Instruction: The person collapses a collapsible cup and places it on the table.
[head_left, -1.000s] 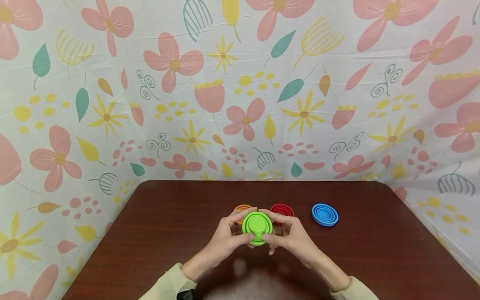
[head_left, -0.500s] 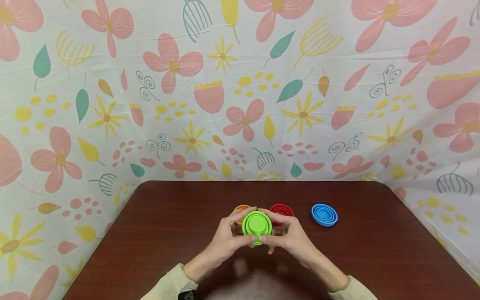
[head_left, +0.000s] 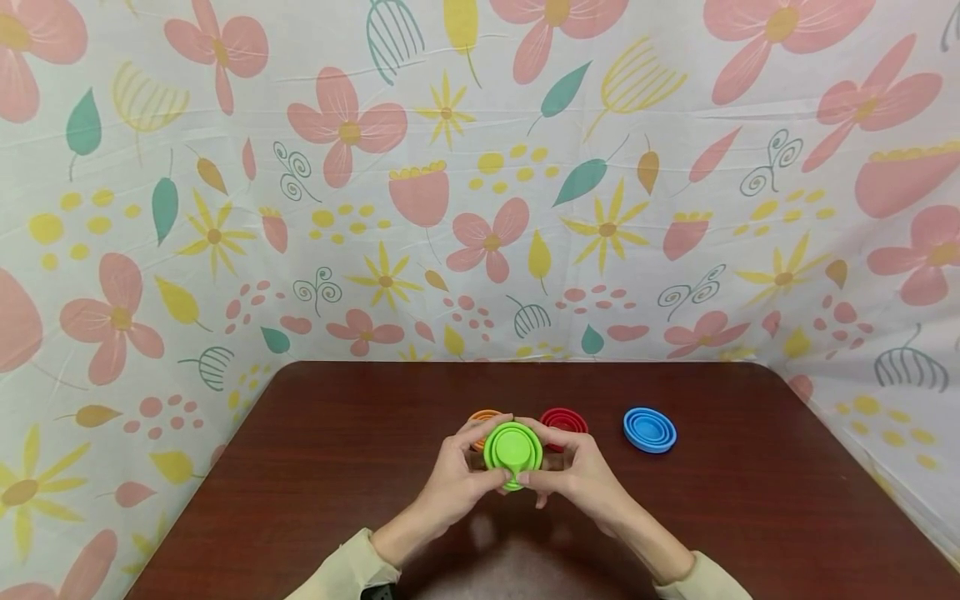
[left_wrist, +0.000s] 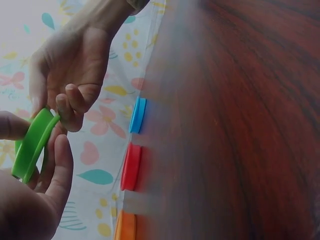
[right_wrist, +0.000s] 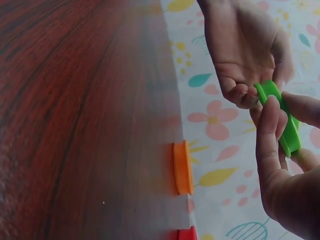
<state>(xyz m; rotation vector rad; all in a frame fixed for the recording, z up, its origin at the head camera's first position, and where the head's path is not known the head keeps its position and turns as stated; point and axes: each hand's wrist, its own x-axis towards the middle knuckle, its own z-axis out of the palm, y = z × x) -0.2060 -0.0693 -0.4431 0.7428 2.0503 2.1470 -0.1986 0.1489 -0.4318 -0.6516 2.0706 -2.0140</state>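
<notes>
Both hands hold a green collapsible silicone cup [head_left: 512,448] above the table, its ringed face turned toward the head camera. My left hand [head_left: 453,477] pinches its left rim, and my right hand [head_left: 583,475] pinches the right rim. The thumbs press near the bottom of the ringed face, almost meeting, while fingers support the top edge and back. Seen from the side in the left wrist view, the green cup [left_wrist: 34,142] is a flat, folded disc. In the head view, the hands partly cover an orange cup [head_left: 483,417] and a red cup [head_left: 564,419] behind them.
A blue collapsible cup [head_left: 649,430] lies flat on the dark brown table [head_left: 337,433], right of the red one. Orange, red and blue stand in a row toward the far side. A flower-printed cloth [head_left: 420,275] hangs behind the table and along its sides.
Both thumbs have slid inward along the lower part of the green cup, closer to each other. The cup stays at nearly the same spot, and the other cups have not moved.
</notes>
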